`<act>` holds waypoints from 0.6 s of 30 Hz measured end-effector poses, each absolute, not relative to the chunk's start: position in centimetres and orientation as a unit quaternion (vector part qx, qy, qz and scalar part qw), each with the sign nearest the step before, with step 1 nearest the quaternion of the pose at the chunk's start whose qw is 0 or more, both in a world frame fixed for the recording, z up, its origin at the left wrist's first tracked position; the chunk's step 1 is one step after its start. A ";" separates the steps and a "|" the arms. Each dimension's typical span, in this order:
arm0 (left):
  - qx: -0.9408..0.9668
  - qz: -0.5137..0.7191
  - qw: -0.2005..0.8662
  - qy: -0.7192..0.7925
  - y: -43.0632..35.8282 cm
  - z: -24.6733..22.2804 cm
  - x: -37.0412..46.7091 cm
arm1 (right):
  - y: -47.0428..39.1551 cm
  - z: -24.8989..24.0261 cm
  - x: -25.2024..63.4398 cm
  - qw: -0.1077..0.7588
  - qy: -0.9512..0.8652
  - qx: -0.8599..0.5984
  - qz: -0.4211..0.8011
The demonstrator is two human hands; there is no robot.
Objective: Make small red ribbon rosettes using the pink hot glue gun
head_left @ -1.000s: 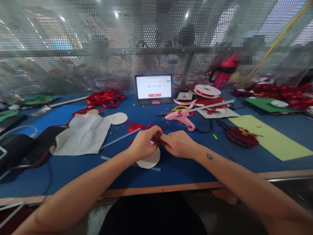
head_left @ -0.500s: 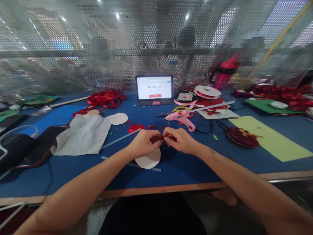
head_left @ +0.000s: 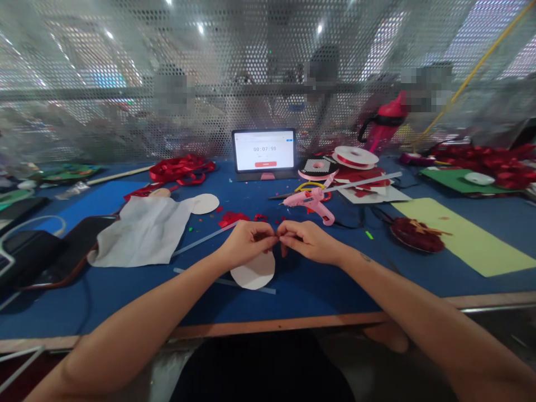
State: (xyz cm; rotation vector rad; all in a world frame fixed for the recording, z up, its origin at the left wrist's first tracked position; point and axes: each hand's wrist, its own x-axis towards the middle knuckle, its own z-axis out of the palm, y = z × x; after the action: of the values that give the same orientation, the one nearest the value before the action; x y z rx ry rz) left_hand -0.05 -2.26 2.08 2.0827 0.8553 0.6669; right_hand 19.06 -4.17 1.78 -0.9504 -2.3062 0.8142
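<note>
My left hand (head_left: 250, 241) and my right hand (head_left: 307, 239) meet fingertip to fingertip above the table, both closed in a pinch. Between them is a small piece of red ribbon, now almost wholly covered by the fingers. Under my left hand lies a white round disc (head_left: 253, 272), resting across a clear glue stick (head_left: 226, 281). Just beyond the hands are cut red ribbon pieces (head_left: 233, 218). A pink glue gun (head_left: 312, 202) lies to the right behind my right hand, a long glue stick (head_left: 368, 180) poking from its back. Scissors (head_left: 312, 187) lie behind it, partly hidden.
At left are a white cloth (head_left: 142, 231), another white disc (head_left: 204, 203) and a red ribbon heap (head_left: 180, 168). A tablet (head_left: 264, 152) showing a timer stands behind, beside ribbon spools (head_left: 355, 157). A dark red round piece (head_left: 414, 237) overlaps a yellow sheet (head_left: 473, 237) at right.
The fingertips of both hands have shifted slightly, and the red bit between them is now hidden. The tablet's timer has advanced by one second.
</note>
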 end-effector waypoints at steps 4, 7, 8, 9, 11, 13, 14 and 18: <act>0.827 0.269 0.347 0.351 -2.3 2.3 -0.1 | -4.1 1.6 19.1 0.258 -0.851 -0.372 0.266; 0.814 0.293 0.351 0.360 -2.4 2.4 -0.1 | -3.9 1.5 19.2 0.270 -0.845 -0.388 0.249; 0.806 0.302 0.361 0.360 -2.4 2.3 -0.2 | -3.9 1.5 19.3 0.279 -0.841 -0.391 0.249; 0.798 0.312 0.373 0.356 -2.3 2.3 -0.2 | -3.8 1.4 19.3 0.289 -0.837 -0.392 0.251; 0.784 0.326 0.399 0.346 -2.2 2.0 -0.1 | -3.8 1.5 19.4 0.303 -0.827 -0.393 0.263; 0.768 0.327 0.432 0.341 -2.1 1.8 0.0 | -3.8 1.5 19.4 0.309 -0.822 -0.390 0.279; 0.757 0.325 0.451 0.342 -2.0 1.6 0.0 | -3.8 1.5 19.4 0.311 -0.820 -0.386 0.286; 0.719 0.327 0.501 0.354 -1.9 1.5 0.2 | -4.0 1.6 19.4 0.317 -0.818 -0.371 0.304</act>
State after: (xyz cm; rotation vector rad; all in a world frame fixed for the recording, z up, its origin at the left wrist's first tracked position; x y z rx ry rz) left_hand 0.19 -1.92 1.46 1.7391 0.8547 0.7911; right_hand 19.40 -3.98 1.57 -0.9756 -2.1548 0.8016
